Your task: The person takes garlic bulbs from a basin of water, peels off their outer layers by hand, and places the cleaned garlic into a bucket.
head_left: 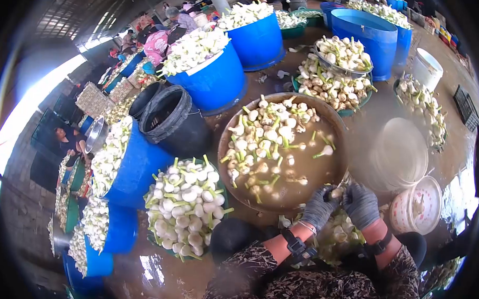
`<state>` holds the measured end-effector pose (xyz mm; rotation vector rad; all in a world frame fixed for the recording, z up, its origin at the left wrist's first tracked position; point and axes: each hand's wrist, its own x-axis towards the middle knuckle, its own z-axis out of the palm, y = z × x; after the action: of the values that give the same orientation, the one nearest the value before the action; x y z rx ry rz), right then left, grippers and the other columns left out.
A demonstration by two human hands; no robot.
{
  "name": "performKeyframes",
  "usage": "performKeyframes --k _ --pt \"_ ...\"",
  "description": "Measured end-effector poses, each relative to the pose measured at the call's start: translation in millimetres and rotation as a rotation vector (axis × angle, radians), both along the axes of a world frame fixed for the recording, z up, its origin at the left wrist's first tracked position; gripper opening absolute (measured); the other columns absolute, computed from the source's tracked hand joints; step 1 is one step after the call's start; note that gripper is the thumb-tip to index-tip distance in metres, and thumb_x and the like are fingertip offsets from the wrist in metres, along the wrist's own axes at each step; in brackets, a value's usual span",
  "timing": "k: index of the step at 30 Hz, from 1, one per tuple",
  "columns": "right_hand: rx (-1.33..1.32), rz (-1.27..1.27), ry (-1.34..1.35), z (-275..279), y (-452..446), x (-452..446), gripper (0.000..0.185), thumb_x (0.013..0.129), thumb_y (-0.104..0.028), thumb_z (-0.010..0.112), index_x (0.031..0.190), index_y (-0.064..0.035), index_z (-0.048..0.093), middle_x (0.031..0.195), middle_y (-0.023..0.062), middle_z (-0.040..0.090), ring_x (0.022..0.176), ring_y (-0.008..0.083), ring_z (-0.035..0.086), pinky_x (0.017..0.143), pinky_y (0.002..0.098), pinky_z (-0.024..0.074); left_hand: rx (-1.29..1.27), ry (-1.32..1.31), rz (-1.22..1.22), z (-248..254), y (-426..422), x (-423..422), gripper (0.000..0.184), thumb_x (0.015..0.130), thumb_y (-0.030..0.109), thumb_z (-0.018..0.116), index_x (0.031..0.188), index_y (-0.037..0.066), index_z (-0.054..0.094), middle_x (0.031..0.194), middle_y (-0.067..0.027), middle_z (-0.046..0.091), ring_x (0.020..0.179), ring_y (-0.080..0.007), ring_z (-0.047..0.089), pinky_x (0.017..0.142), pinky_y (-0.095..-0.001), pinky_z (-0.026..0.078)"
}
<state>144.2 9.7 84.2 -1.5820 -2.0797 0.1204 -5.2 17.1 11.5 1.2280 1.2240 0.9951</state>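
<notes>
My left hand (320, 206), in a grey glove, is closed round a garlic bulb (337, 193) just beyond the near right rim of a wide round basin (225, 173). My right hand (361, 205), gloved too, has its fingers pinched at the same bulb from the other side. In the basin's brown water float many garlic bulbs (271, 134) with green stems, mostly on the left. Peelings (342, 232) lie below my hands, between my knees. A heaped basket of white peeled bulbs (185, 205) stands left of my knees.
Blue tubs (213, 82) heaped with garlic stand behind and to the left. A black bucket (180, 121) is beyond the basin's left side. At right are a pink-and-white bucket (401, 210) and stacked garlic baskets (331, 81). People (71, 143) sit at far left.
</notes>
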Motion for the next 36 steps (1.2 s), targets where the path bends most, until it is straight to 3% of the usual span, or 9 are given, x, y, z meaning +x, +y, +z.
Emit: performKeyframes --k 5,8,9,11,17,20,26,32,36 --pt "-0.139 -0.019 0.188 -12.3 7.4 6.2 0.006 0.076 -0.007 0.06 0.08 -0.005 0.056 0.07 0.0166 0.06 0.065 0.0362 0.06 0.06 0.0419 0.0479 0.051 -0.021 -0.072 14.7 -1.3 -7.9 0.033 0.088 0.012 0.067 0.119 0.004 0.058 0.107 -0.0057 0.064 0.098 -0.0115 0.058 0.089 -0.027 0.049" --pt "-0.409 -0.098 0.607 -30.3 18.4 27.3 0.003 0.083 -0.006 0.057 0.083 -0.0033 0.057 0.073 0.0181 0.062 0.068 0.0365 0.06 0.062 0.0415 0.0483 -0.043 -0.408 -0.157 32.9 -9.4 -9.8 0.038 0.091 0.013 0.063 0.127 0.007 0.054 0.12 -0.0042 0.059 0.108 -0.0114 0.055 0.093 -0.0275 0.049" --pt "-0.401 -0.099 0.608 -51.3 23.5 44.9 0.003 0.083 -0.006 0.057 0.083 -0.0033 0.057 0.073 0.0181 0.062 0.068 0.0365 0.06 0.062 0.0415 0.0483 -0.036 -0.407 -0.161 34.6 -10.6 -11.5 0.038 0.091 0.013 0.063 0.127 0.007 0.054 0.12 -0.0042 0.059 0.108 -0.0114 0.055 0.093 -0.0275 0.049" --pt "-0.176 -0.149 -0.025 -42.6 30.1 47.7 0.003 0.084 -0.007 0.058 0.085 -0.0039 0.058 0.072 0.0162 0.061 0.068 0.0373 0.06 0.064 0.0424 0.0488 -0.19 -0.649 -0.172 45.5 -11.1 -19.7 0.04 0.093 0.013 0.061 0.131 0.008 0.051 0.124 -0.0034 0.056 0.109 -0.0125 0.055 0.095 -0.0286 0.049" --pt "-0.113 0.117 0.299 43.3 -2.5 12.9 0.025 0.076 -0.005 0.064 0.101 -0.0039 0.062 0.099 0.0174 0.062 0.094 0.038 0.058 0.084 0.0436 0.0469 -0.28 -0.9 -0.18 18.3 -4.4 -21.0 0.036 0.096 0.016 0.053 0.131 0.008 0.051 0.124 -0.0037 0.055 0.11 -0.0154 0.055 0.095 -0.0327 0.049" --pt "0.065 0.278 0.263 52.1 -4.5 -3.0 0.025 0.076 -0.005 0.066 0.101 -0.0035 0.062 0.099 0.016 0.063 0.093 0.0375 0.059 0.084 0.0429 0.0476 -0.263 -1.232 -0.37 15.9 1.4 -20.1 0.027 0.095 0.022 0.053 0.118 0.008 0.053 0.102 -0.0009 0.054 0.098 -0.0163 0.054 0.099 -0.0376 0.045" --pt "-0.071 0.244 0.328 52.6 -9.7 -9.7 0.023 0.079 -0.013 0.069 0.099 -0.0068 0.062 0.097 0.0149 0.062 0.09 0.0364 0.06 0.079 0.0437 0.0486 -0.466 -1.238 -0.284 48.3 -6.1 -26.4 0.033 0.092 0.013 0.057 0.124 0.007 0.051 0.118 -0.0045 0.058 0.104 -0.0168 0.057 0.094 -0.034 0.049" --pt "-0.037 0.214 0.47 24.9 -6.2 7.2 0.026 0.082 -0.015 0.07 0.104 -0.0048 0.06 0.097 0.0152 0.062 0.088 0.0348 0.061 0.076 0.039 0.0501 -0.374 -0.943 -0.097 79.0 -10.2 -14.6 0.019 0.09 0.019 0.059 0.106 0.008 0.058 0.091 -0.0022 0.059 0.082 -0.0134 0.059 0.079 -0.0284 0.051" --pt "-0.082 0.154 0.532 16.1 -9.4 14.8 0.021 0.083 -0.015 0.069 0.101 -0.0058 0.063 0.094 0.0139 0.063 0.085 0.0327 0.063 0.075 0.038 0.0516 -0.391 -0.815 -0.045 45.0 -6.4 -21.6 0.025 0.097 0.032 0.055 0.103 0.008 0.06 0.088 -0.0034 0.061 0.08 -0.0159 0.061 0.074 -0.0319 0.054"
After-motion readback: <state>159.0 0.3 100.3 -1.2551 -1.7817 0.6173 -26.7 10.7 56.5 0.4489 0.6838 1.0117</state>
